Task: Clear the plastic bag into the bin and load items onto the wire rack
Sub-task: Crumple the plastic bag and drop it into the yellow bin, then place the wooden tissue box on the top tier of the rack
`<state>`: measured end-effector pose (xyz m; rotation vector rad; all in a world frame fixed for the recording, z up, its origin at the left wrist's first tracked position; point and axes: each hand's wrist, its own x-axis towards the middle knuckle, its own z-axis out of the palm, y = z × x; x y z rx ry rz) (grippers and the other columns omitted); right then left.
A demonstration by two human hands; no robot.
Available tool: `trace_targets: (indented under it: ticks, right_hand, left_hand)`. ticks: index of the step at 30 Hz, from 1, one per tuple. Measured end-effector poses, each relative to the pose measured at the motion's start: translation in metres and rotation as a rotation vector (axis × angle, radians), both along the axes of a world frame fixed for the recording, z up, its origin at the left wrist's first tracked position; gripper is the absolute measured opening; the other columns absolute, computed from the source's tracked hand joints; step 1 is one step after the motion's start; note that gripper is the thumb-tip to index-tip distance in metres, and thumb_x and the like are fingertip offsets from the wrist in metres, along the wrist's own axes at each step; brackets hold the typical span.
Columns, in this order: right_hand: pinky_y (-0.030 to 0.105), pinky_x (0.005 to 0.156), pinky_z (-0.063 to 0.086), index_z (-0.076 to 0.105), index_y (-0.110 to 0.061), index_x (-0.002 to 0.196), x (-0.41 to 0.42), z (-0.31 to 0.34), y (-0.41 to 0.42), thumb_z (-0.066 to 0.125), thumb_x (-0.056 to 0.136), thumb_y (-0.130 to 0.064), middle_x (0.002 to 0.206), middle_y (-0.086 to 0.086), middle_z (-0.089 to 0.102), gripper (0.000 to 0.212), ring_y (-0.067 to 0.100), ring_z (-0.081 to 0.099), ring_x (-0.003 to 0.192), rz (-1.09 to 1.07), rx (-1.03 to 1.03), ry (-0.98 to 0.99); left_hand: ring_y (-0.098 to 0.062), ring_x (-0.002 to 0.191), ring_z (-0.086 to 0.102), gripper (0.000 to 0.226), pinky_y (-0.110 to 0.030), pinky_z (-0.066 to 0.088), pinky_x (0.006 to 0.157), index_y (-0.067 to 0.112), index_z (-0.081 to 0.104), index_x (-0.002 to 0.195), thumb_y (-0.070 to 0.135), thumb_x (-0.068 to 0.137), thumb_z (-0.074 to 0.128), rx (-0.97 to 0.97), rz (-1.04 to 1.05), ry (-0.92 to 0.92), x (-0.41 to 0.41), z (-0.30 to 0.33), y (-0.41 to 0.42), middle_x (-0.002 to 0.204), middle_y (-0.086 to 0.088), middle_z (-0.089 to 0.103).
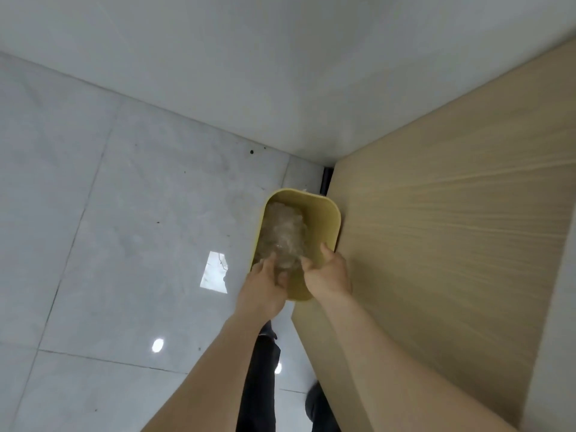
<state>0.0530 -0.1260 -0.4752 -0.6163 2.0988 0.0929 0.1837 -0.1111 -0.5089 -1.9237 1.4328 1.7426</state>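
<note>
A yellow rectangular bin [327, 213] stands on the floor against a wooden panel. A crumpled clear plastic bag [285, 235] lies inside it, filling the left half. My left hand [265, 288] reaches over the near rim with its fingers on the bag's lower end. My right hand [327, 274] is at the near right of the bin, fingers curled on the bag's edge and thumb up against the inner wall. The wire rack is out of view.
A tall light wooden panel [452, 229] rises on the right, close beside the bin. Glossy grey floor tiles [109, 229] spread to the left. A white wall [249, 57] runs behind. My dark trouser legs [261, 385] show below my arms.
</note>
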Motion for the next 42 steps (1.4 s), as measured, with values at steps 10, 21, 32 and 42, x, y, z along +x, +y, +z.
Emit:
trace_targets:
  ticks: [10, 21, 32, 42]
  right_hand:
    - [0.041, 0.11, 0.043, 0.03, -0.029, 0.156, 0.004, 0.13, 0.002, 0.053, 0.097, -0.043, 0.162, 0.006, 0.029, 0.065, 0.028, 0.039, 0.142, 0.401, -0.105, 0.092]
    - [0.044, 0.117, 0.039, 0.031, -0.029, 0.152, -0.028, 0.305, 0.04, 0.055, 0.094, -0.037, 0.166, 0.006, 0.022, 0.063, 0.029, 0.029, 0.15, 0.551, -0.453, 0.11]
    - [0.041, 0.124, 0.023, 0.026, -0.03, 0.157, -0.155, 0.436, 0.141, 0.048, 0.102, -0.031, 0.171, 0.006, 0.009, 0.06, 0.028, 0.012, 0.157, 0.526, -0.764, 0.151]
    - [0.04, 0.118, 0.033, 0.027, -0.017, 0.155, -0.308, 0.439, 0.23, 0.048, 0.097, -0.041, 0.157, 0.011, 0.037, 0.066, 0.031, 0.043, 0.139, 0.299, -0.574, 0.38]
  left_hand:
    - [-0.026, 0.123, 0.052, 0.057, -0.046, 0.049, 0.101, 0.026, 0.033, 0.148, 0.045, 0.095, 0.043, -0.25, -0.118, -0.113, 0.007, 0.124, -0.018, 0.141, 0.0, 0.051]
    - [-0.023, 0.148, 0.031, 0.071, -0.038, 0.022, 0.121, 0.026, 0.023, 0.156, 0.055, 0.094, 0.043, -0.668, -0.348, -0.28, -0.03, 0.293, -0.013, 0.162, 0.001, 0.03]
    - [-0.02, 0.145, 0.032, 0.062, -0.036, 0.031, 0.117, 0.027, 0.031, 0.153, 0.037, 0.096, 0.053, -0.877, -0.153, -0.143, -0.159, 0.427, 0.069, 0.157, 0.003, 0.037]
    - [-0.011, 0.141, 0.039, 0.072, -0.034, 0.038, 0.113, 0.036, 0.027, 0.153, 0.052, 0.09, 0.058, -0.647, -0.051, 0.213, -0.294, 0.451, 0.158, 0.156, 0.009, 0.035]
